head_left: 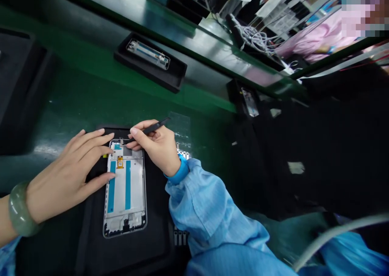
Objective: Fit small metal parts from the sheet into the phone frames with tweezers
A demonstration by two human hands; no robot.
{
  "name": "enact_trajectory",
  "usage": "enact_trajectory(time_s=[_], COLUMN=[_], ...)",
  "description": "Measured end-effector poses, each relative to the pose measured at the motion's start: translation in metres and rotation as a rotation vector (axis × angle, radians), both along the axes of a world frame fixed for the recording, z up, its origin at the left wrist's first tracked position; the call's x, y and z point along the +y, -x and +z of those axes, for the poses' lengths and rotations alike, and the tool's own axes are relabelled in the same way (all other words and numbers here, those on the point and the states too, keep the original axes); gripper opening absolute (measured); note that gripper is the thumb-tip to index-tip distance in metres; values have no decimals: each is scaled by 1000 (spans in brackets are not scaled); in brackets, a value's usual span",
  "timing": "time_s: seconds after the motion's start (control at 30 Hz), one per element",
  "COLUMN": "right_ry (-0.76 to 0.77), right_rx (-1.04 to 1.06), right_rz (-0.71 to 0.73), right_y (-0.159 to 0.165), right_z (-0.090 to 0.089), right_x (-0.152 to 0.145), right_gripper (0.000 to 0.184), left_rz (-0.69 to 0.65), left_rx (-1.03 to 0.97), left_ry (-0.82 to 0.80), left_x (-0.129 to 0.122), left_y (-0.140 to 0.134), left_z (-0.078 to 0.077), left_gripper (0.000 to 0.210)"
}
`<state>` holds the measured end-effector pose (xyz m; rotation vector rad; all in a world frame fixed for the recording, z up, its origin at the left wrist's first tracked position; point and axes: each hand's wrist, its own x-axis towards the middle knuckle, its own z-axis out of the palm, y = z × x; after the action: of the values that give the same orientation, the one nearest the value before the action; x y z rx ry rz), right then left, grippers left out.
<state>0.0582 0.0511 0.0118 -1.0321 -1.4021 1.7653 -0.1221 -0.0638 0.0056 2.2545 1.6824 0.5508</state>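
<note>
Now the left hand (68,170) lies spread and open, its thumb and fingertips at the left edge of a phone frame (120,193), which rests on a black tray (159,219). Gripped in the right hand (159,148), a black pen-like tool (154,127) slants down to the frame's upper end. Farther off, a second frame (148,54) lies in a black box (176,77).

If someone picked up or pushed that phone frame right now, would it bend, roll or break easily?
The phone frame is probably stiff: its broad plate looks straight inside a raised rim. Lying flat on the black tray, it would likely slide rather than roll. The small orange connector piece looks delicate, so pressing there might damage it.
</note>
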Motion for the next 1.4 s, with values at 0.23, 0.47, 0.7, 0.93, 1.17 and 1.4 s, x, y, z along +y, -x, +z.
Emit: enact_trajectory(time_s=[0.23, 0.47, 0.7, 0.93, 1.17, 1.4], right_ry=[-14, -51, -125, -216, -363, -346], right_rx=[-23, -44, -95, -138, -207, -80], right_rz=[-5, -6, 7, 34, 76, -59], right_y=[0, 0, -1, -2, -4, -6], right_z=[-1, 0, -3, -6, -6, 6], right_x=[-2, -3, -4, -3, -5, 6], right_gripper=[33, 31, 30, 30, 27, 30], left_rz=[-5, -14, -35, -67, -75, -44], left_rx=[23, 24, 22, 79, 135, 185], left_ry=[1, -11, -32, -54, -94, -89], left_x=[1, 0, 1, 5, 11, 12], left_y=[-2, -1, 0, 0, -5, -12], left_z=[-1, -1, -1, -2, 3, 7], left_gripper=[45, 43, 44, 43, 38, 37])
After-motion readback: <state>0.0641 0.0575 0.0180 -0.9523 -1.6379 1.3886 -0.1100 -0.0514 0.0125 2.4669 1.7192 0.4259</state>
